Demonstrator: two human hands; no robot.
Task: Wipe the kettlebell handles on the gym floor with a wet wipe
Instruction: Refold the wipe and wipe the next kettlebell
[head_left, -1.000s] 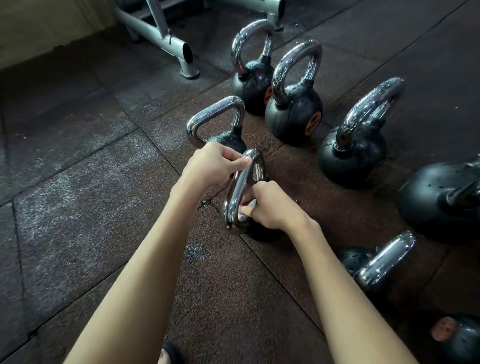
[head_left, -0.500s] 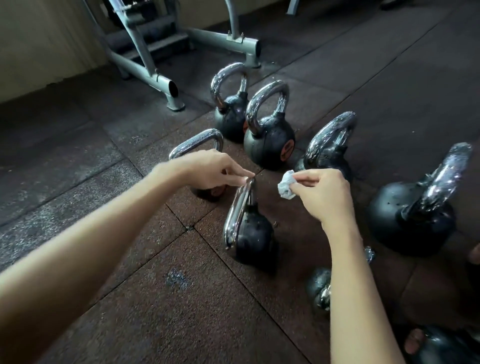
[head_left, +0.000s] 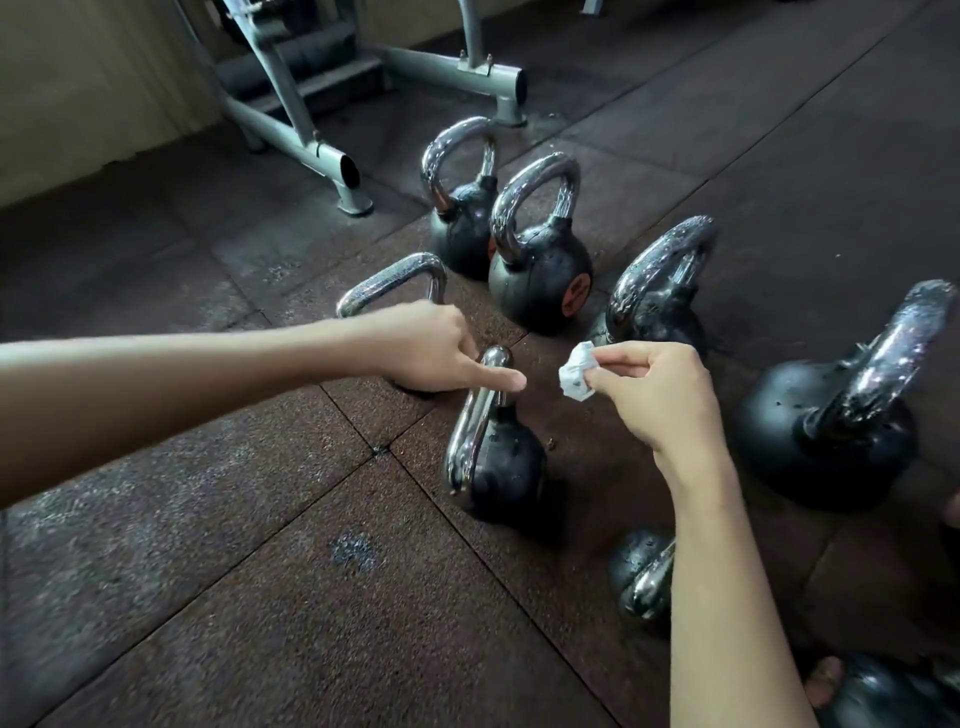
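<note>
Your right hand (head_left: 660, 400) pinches the crumpled wet wipe (head_left: 576, 376) with its fingers just beside the nearest kettlebell handle (head_left: 470, 436), while your left hand (head_left: 426, 348), fingers stretched out, seems to steady the handle's top, probably for wiping.

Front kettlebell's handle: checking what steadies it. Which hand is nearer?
Left. The left hand is at the top of the handle, index finger across it; the right hand, pinching the wet wipe, is apart, off to its right.
</note>
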